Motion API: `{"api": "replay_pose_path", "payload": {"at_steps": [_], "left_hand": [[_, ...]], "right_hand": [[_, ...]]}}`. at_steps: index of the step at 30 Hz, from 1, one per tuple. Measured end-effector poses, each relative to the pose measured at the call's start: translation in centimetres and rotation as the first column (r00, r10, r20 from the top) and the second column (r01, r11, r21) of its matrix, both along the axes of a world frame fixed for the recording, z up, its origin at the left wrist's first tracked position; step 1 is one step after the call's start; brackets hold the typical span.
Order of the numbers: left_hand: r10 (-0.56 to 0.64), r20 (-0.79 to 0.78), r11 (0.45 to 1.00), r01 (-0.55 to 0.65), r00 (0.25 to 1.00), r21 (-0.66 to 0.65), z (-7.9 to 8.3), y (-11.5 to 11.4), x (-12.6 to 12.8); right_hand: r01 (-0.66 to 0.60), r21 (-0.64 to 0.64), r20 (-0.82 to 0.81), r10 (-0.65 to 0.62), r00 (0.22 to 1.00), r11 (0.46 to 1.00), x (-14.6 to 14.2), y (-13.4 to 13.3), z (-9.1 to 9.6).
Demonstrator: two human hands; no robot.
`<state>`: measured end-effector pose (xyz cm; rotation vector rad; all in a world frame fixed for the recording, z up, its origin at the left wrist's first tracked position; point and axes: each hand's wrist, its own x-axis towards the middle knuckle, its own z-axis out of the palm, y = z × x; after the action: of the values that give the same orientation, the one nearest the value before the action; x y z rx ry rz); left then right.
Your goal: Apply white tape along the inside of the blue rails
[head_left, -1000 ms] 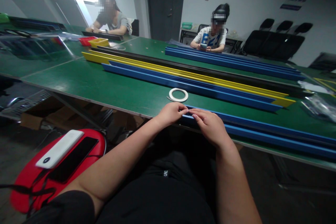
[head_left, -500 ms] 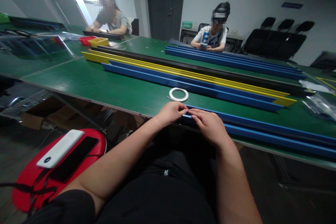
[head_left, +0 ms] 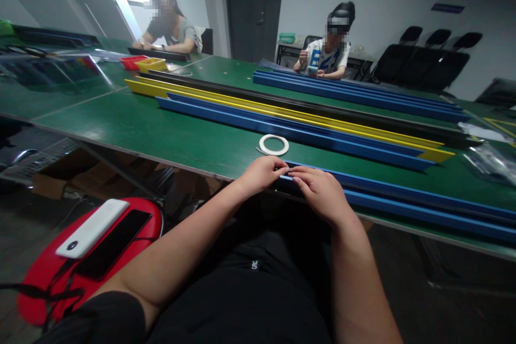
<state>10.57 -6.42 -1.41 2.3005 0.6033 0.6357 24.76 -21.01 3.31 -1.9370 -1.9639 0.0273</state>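
A long blue channel strip lies along the near edge of the green table. Over its left end, my left hand is closed, thumb and forefinger pinched together. My right hand meets it from the right, its fingers also closed in a pinch by the strip's end. Whatever small thing is between the fingertips is too hidden to name. Just beyond my left hand, a roll of narrow white tape lies flat, with a loose end at its left.
Beyond the tape lie blue, yellow and black strips, with more blue strips farther back. Two people sit across the table. At lower left, a red stool holds a white device and a phone.
The person at the far right side has raised one hand from the table. My two hands stay at the strip's end with barely any visible movement.
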Motion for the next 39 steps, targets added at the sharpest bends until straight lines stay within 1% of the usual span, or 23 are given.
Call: {"api": "replay_pose_path", "payload": {"at_steps": [6,13,17,31,39], "left_hand": [[0.008,0.004,1.0,-0.009,1.0,0.005,-0.24,0.07,0.02],[0.012,0.013,1.0,-0.011,1.0,-0.013,-0.09,-0.06,-0.02],[0.011,0.031,1.0,-0.011,0.999,0.001,0.13,-0.19,-0.11],[0.01,0.026,1.0,-0.01,1.0,0.004,0.18,-0.19,-0.11],[0.035,-0.006,0.999,-0.035,0.999,0.005,0.3,-0.33,-0.13]], "right_hand": [[0.02,0.003,0.028,-0.02,0.999,1.0,-0.11,-0.04,-0.01],[-0.004,0.007,-0.024,0.005,1.0,1.0,0.13,-0.14,-0.02],[0.001,0.01,-0.027,-0.001,1.0,1.0,0.16,-0.14,-0.08],[0.008,-0.003,-0.027,-0.008,1.0,1.0,0.12,-0.03,-0.08],[0.004,0.003,-0.022,-0.004,1.0,1.0,0.26,0.01,-0.31]]}}
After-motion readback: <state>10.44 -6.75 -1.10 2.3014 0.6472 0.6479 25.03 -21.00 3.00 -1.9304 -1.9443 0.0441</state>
